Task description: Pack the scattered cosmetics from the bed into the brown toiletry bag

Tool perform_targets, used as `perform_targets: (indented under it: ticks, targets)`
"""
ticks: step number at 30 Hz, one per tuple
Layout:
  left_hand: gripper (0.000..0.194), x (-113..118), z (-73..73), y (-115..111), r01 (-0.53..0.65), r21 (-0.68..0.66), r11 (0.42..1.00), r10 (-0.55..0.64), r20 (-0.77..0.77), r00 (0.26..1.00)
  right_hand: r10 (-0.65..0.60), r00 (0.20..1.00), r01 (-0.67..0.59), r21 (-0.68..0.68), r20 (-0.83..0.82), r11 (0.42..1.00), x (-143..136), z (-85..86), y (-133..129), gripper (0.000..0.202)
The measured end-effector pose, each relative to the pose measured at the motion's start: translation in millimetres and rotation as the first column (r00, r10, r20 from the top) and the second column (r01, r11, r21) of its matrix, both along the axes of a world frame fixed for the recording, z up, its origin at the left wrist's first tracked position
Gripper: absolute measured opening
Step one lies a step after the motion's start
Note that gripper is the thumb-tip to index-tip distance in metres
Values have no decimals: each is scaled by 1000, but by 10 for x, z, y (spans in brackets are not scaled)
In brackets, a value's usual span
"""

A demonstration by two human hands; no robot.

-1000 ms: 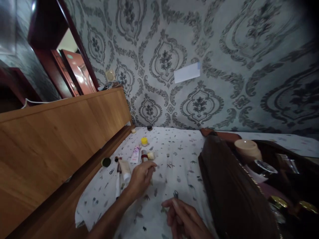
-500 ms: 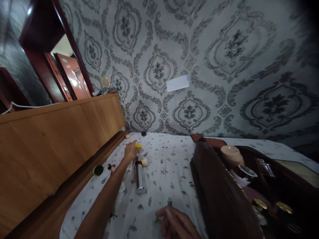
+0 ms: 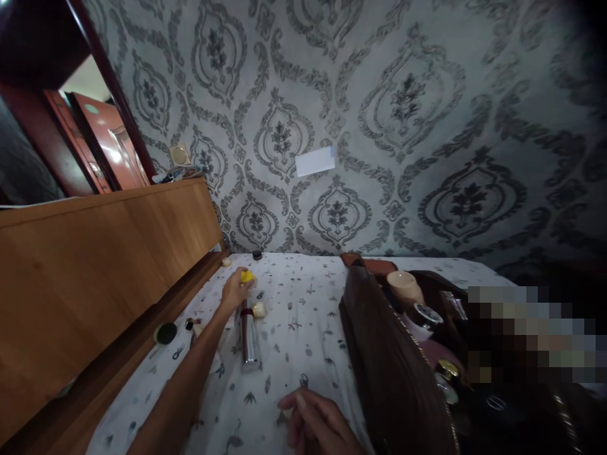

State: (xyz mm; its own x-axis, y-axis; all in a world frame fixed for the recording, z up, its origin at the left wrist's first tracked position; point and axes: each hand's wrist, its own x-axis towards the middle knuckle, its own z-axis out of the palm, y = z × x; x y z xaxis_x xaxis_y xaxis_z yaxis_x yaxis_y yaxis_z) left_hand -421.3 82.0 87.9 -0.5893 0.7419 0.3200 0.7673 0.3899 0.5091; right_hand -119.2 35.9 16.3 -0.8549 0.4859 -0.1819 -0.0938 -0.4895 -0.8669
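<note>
The left hand (image 3: 234,292) had its grip clamped on the yellow-lidded jar (image 3: 246,276); whether the curled right hand (image 3: 317,422) held anything, I couldn't tell.

Looks like smooth plastic on the yellow lid (image 3: 246,276), glossy metal on the silver cylinder (image 3: 250,346), matt cloth on the sheet (image 3: 284,347), smooth leather on the bag (image 3: 379,366), and satiny wood on the board (image 3: 114,246) along the sheet's left edge.

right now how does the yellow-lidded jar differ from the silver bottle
The yellow-lidded jar is squat; the silver bottle is long. The left hand touches the jar; no hand holds the bottle. The jar is nearer the wall than the bottle. Both are left of the brown bag.
</note>
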Motion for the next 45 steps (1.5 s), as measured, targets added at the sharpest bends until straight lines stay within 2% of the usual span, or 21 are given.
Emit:
perform_targets:
  ticks: [3,5,6,8,9,11,14,18,21,24,27,30,34,37,40,45]
  targets:
    - [39,268,32,-254,191,68,979,-198,110,974,8,1000,-8,-18,-15,1000,-26,-28,13,72]
    - [42,532,46,-475,340,107,934,-355,185,917,-5,1000,5,-29,-28,1000,-36,-17,8,77]
    - [44,674,53,-590,436,171,884,-468,279,839,-13,999,12,-42,-37,999,-39,-3,4,80]
    - [47,946,64,-801,553,203,808,-581,429,692,-31,997,26,-79,-66,997,-48,29,1,85]
    - [47,1063,65,-887,589,189,786,-598,476,645,-37,995,28,-100,-87,995,-52,45,5,85]
    - [46,1238,48,-1002,641,149,753,-612,515,599,-31,990,13,-132,-138,991,-61,69,21,82]
    - [46,1334,-49,-1039,657,139,741,-622,512,593,-18,981,-14,-170,-191,985,-73,68,54,83]
    - [50,1274,-270,-1002,642,110,759,-609,467,640,-80,973,22,-256,-217,966,-121,-18,86,80]
    - [54,1268,-405,-1022,582,100,807,-560,443,700,-132,955,51,-292,-265,955,-169,-104,106,74]
    - [57,1321,-472,-1047,496,149,855,-509,421,751,-103,950,18,-277,-294,961,-198,-151,124,77]
    - [56,1362,-473,-1019,485,170,857,-510,410,756,-109,952,27,-276,-286,961,-197,-141,135,76]
    - [56,1385,-399,-969,494,170,853,-515,435,739,-138,956,62,-281,-259,958,-165,-79,121,74]
    - [59,1435,-235,-957,520,162,838,-524,501,689,-200,947,121,-298,-251,947,-96,45,88,69]
    - [57,1459,-159,-980,536,179,825,-534,560,634,-202,954,127,-313,-221,941,-52,120,79,62]
    - [59,1439,-164,-1013,543,211,813,-548,590,592,-190,956,115,-307,-225,945,-26,160,75,58]
    - [54,1377,-254,-1037,587,260,767,-597,626,502,-211,954,143,-298,-212,944,-19,180,62,55]
